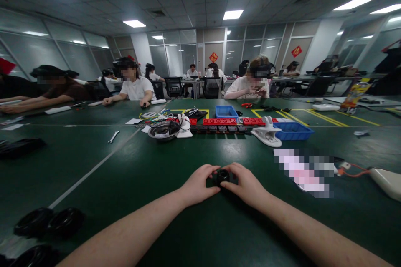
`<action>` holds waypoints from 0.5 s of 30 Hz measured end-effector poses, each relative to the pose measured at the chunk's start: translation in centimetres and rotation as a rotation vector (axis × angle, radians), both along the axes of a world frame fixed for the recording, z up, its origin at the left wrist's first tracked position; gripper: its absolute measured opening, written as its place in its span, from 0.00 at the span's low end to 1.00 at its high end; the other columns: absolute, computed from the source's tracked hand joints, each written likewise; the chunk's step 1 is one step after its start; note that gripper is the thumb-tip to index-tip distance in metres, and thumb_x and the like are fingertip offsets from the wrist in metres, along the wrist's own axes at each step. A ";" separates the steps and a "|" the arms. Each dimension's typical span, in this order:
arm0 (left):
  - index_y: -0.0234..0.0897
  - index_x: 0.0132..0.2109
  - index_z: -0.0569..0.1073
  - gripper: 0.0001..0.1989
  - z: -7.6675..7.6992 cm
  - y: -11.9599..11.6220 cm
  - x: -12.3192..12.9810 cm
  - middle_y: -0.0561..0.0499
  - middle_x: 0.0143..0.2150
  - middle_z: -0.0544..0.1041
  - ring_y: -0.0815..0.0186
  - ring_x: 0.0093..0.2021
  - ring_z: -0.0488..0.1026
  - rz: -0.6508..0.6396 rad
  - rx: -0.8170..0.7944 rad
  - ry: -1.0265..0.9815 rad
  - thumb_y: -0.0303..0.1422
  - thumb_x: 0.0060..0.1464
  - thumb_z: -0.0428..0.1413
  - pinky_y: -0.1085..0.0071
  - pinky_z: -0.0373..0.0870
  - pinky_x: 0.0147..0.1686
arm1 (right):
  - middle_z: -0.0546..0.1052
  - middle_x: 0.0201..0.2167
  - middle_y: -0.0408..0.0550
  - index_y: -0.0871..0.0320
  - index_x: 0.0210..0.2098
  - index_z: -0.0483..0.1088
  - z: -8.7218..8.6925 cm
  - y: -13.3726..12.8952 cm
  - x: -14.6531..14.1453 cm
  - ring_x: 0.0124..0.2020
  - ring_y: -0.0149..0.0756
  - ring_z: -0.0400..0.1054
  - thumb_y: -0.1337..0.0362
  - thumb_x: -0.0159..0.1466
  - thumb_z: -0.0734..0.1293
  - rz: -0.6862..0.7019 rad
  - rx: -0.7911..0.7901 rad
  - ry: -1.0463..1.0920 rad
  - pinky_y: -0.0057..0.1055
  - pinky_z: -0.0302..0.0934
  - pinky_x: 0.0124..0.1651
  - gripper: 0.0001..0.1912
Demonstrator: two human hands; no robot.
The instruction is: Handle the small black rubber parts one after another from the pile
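A small black round part (223, 175) with a hollow centre is at the middle of the green table, between my two hands; its exact kind is unclear. My right hand (246, 182) has it between thumb and forefinger, from the right side. Curved around its left side is my left hand (200, 182), thumb and forefinger apart and their tips close to the part's edge. Whether the left fingertips touch it I cannot tell. The fingers partly hide the part's outer edge.
Several black rings (34, 222) lie at the lower left. Beyond my hands stand a metal bowl (163, 137), a white clip base (267, 135), red blocks (219, 121) and a blue bin (293, 132). A wrench (113, 137) lies left. Co-workers sit across the table.
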State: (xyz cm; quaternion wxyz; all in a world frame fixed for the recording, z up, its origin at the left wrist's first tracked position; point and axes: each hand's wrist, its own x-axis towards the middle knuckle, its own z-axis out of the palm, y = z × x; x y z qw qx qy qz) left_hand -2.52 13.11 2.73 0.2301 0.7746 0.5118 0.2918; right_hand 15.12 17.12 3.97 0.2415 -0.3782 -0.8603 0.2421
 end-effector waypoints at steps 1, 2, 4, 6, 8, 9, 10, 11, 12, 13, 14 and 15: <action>0.41 0.52 0.60 0.28 0.1 -0.1 0.1 0.50 0.44 0.66 0.65 0.42 0.64 -0.012 0.012 0.013 0.34 0.42 0.58 0.69 0.62 0.43 | 0.68 0.33 0.46 0.58 0.36 0.67 -0.3 -0.1 -0.2 0.35 0.35 0.63 0.63 0.51 0.66 -0.022 0.007 0.011 0.31 0.57 0.37 0.12; 0.41 0.52 0.60 0.29 0.1 -0.2 0.1 0.50 0.44 0.66 0.64 0.43 0.64 -0.014 0.023 0.034 0.36 0.41 0.58 0.68 0.61 0.44 | 0.68 0.32 0.45 0.58 0.35 0.67 -0.5 -0.2 -0.3 0.35 0.35 0.63 0.62 0.51 0.66 -0.040 0.012 0.020 0.31 0.57 0.36 0.12; 0.41 0.50 0.63 0.29 0.2 -0.3 0.4 0.50 0.44 0.67 0.62 0.44 0.63 0.014 0.039 0.092 0.40 0.39 0.59 0.66 0.61 0.44 | 0.67 0.31 0.45 0.58 0.34 0.66 -0.7 -0.4 -0.5 0.33 0.34 0.62 0.62 0.51 0.66 -0.069 0.019 0.038 0.30 0.57 0.35 0.11; 0.40 0.46 0.66 0.26 0.1 -0.5 0.7 0.50 0.41 0.68 0.60 0.42 0.64 0.069 0.050 0.155 0.43 0.38 0.59 0.65 0.61 0.42 | 0.67 0.29 0.44 0.58 0.32 0.66 -0.8 -0.6 -0.7 0.32 0.34 0.62 0.62 0.50 0.66 -0.091 0.021 0.049 0.30 0.56 0.34 0.11; 0.39 0.41 0.68 0.23 -0.1 -0.6 1.0 0.50 0.38 0.69 0.60 0.40 0.65 0.123 0.055 0.203 0.45 0.38 0.58 0.65 0.61 0.40 | 0.67 0.29 0.44 0.58 0.30 0.65 -0.8 -0.8 -0.8 0.32 0.34 0.62 0.62 0.49 0.67 -0.104 0.019 0.052 0.30 0.56 0.34 0.10; 0.39 0.40 0.68 0.21 -0.1 -0.6 1.1 0.51 0.36 0.69 0.60 0.39 0.65 0.142 0.057 0.220 0.46 0.39 0.57 0.65 0.61 0.39 | 0.67 0.28 0.44 0.58 0.30 0.65 -0.8 -0.9 -0.8 0.32 0.34 0.62 0.62 0.49 0.67 -0.107 0.016 0.051 0.30 0.56 0.33 0.10; 0.39 0.38 0.68 0.20 -0.2 -0.7 1.3 0.51 0.35 0.70 0.61 0.38 0.65 0.160 0.060 0.233 0.46 0.39 0.56 0.65 0.61 0.38 | 0.68 0.28 0.44 0.58 0.29 0.65 -0.8 -1.0 -0.9 0.32 0.35 0.62 0.62 0.49 0.67 -0.108 0.013 0.048 0.30 0.56 0.33 0.10; 0.39 0.38 0.68 0.19 -0.2 -0.7 1.3 0.52 0.34 0.70 0.61 0.37 0.65 0.177 0.062 0.244 0.45 0.40 0.56 0.66 0.61 0.37 | 0.68 0.28 0.44 0.58 0.29 0.65 -0.8 -1.0 -1.0 0.32 0.35 0.62 0.62 0.49 0.67 -0.106 0.011 0.045 0.30 0.56 0.34 0.09; 0.39 0.38 0.68 0.18 -0.3 -0.7 1.4 0.52 0.34 0.70 0.62 0.36 0.65 0.194 0.062 0.252 0.44 0.40 0.56 0.66 0.60 0.37 | 0.68 0.28 0.44 0.58 0.29 0.65 -0.8 -1.0 -1.0 0.32 0.35 0.62 0.62 0.49 0.67 -0.102 0.011 0.043 0.30 0.56 0.34 0.09; 0.39 0.37 0.68 0.17 -0.3 -0.8 1.4 0.52 0.34 0.70 0.62 0.36 0.65 0.211 0.060 0.260 0.43 0.40 0.56 0.67 0.60 0.36 | 0.68 0.28 0.44 0.58 0.29 0.65 -0.8 -1.1 -1.0 0.33 0.35 0.62 0.62 0.49 0.67 -0.096 0.011 0.043 0.31 0.56 0.35 0.09; 0.39 0.37 0.69 0.16 -0.3 -0.8 1.4 0.53 0.33 0.70 0.62 0.36 0.65 0.224 0.055 0.264 0.42 0.40 0.57 0.67 0.60 0.36 | 0.68 0.29 0.45 0.58 0.30 0.65 -0.8 -1.1 -1.0 0.33 0.35 0.62 0.63 0.49 0.67 -0.091 0.010 0.042 0.31 0.56 0.35 0.09; 0.39 0.36 0.69 0.16 -0.3 -0.7 1.3 0.53 0.33 0.70 0.63 0.35 0.65 0.234 0.048 0.267 0.41 0.39 0.57 0.67 0.60 0.36 | 0.68 0.29 0.45 0.59 0.30 0.65 -0.8 -1.0 -1.1 0.33 0.35 0.62 0.63 0.49 0.67 -0.086 0.010 0.042 0.31 0.56 0.35 0.10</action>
